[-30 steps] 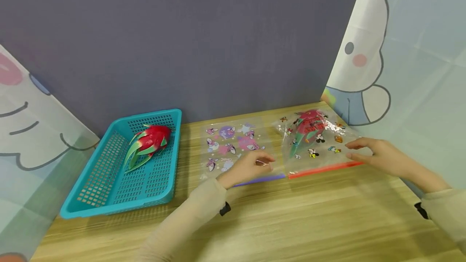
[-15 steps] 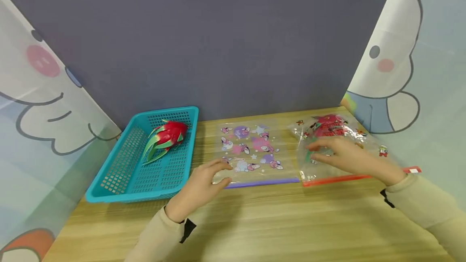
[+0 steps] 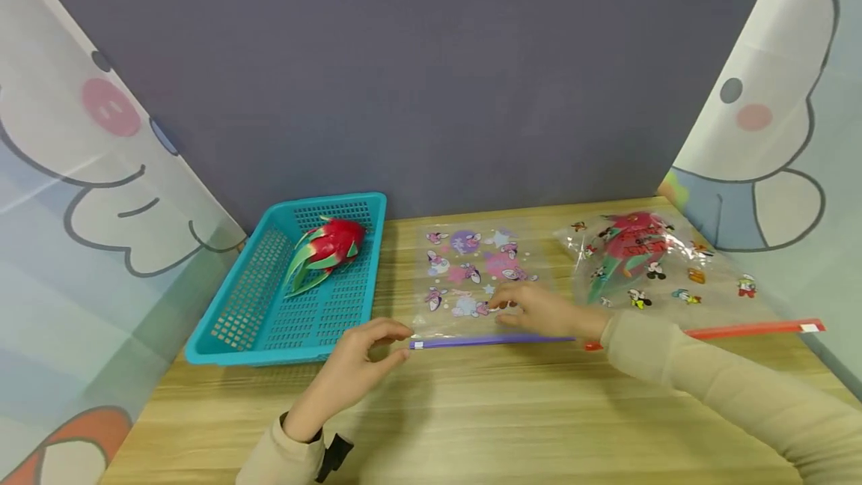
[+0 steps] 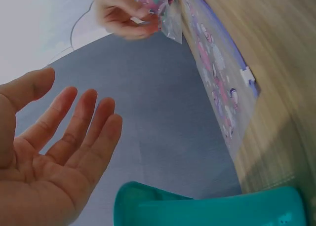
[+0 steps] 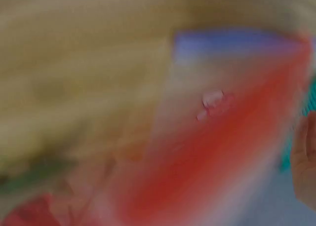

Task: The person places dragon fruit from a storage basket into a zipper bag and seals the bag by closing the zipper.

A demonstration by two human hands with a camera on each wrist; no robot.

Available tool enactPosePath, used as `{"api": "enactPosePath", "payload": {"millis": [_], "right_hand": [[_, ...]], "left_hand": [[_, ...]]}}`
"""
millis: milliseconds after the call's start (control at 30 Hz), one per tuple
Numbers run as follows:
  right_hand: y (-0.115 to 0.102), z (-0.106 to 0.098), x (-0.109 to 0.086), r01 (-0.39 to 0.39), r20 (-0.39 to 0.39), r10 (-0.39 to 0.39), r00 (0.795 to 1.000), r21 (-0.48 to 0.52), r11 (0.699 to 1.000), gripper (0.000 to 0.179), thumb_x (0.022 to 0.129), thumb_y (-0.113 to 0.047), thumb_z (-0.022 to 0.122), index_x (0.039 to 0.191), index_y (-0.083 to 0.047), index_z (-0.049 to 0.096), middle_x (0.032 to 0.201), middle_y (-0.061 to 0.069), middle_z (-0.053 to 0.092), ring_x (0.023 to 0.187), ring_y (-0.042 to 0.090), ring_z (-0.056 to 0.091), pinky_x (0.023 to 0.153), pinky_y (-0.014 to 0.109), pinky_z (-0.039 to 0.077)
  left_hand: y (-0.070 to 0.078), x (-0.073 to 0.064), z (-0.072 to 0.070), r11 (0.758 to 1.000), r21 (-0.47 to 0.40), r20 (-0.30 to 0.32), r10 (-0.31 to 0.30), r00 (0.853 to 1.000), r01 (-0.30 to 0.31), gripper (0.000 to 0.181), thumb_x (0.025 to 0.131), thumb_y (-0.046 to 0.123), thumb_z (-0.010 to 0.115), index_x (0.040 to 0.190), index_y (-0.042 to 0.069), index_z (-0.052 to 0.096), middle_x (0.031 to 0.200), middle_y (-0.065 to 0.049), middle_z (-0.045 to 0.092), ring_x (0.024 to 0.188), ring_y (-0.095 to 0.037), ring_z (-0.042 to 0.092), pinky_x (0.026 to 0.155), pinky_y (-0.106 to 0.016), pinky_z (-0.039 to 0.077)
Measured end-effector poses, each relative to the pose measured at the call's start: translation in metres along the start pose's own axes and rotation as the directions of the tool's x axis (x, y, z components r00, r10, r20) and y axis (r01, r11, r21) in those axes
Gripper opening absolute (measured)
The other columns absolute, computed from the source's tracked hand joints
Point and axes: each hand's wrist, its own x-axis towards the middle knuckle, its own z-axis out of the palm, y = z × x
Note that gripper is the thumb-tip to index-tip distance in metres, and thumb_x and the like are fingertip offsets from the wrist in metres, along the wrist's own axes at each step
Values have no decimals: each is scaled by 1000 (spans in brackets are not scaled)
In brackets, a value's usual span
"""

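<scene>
"Toward the far edge of our table (image 3: 471, 425), which things are we seeing?"

"We are seeing a purple-edged bag (image 3: 485, 268) lying flat midway along, while a red-edged bag (image 3: 687, 283) is holding the bagged dragon fruit (image 3: 636, 234) toward the far right corner. Toward the far left, a blue basket (image 3: 269, 357) is carrying the loose dragon fruit (image 3: 330, 245)."

"How are our hands grasping?"

"Our left hand (image 3: 353, 361) is holding nothing, thumb and fingers curving apart beside the basket's near right corner. Our right hand (image 3: 548, 310), loosely bent, is also gripping nothing above the purple-edged bag; whether it is touching, we cannot tell."
</scene>
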Motion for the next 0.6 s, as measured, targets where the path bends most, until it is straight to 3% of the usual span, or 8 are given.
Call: {"api": "enactPosePath", "payload": {"millis": [133,367,600], "right_hand": [[11,20,-8,-47,19,47,999,19,999,22,83,-16,67,103,-6,66,98,3,64,90,19,62,77,33,52],[24,40,-15,-29,-7,28,1000,-90,996,25,75,-21,74,97,-11,68,98,-1,63,92,18,59,83,36,48],[25,44,-14,-37,-8,36,999,-80,996,23,76,-20,73,97,-12,68,101,0,63,97,21,59,86,41,47]], "left_hand": [[-1,-3,2,998,-55,40,-8,999,10,19,86,22,65,104,23,65,103,14,62,97,-10,60,85,-36,51],[-4,-6,6,996,-85,100,3,995,5,21,89,20,61,109,19,64,110,0,63,101,-16,60,86,-37,50],[-7,-8,9,996,-88,95,-14,995,22,20,88,22,61,108,18,65,109,1,64,101,-18,61,86,-38,50]]}}
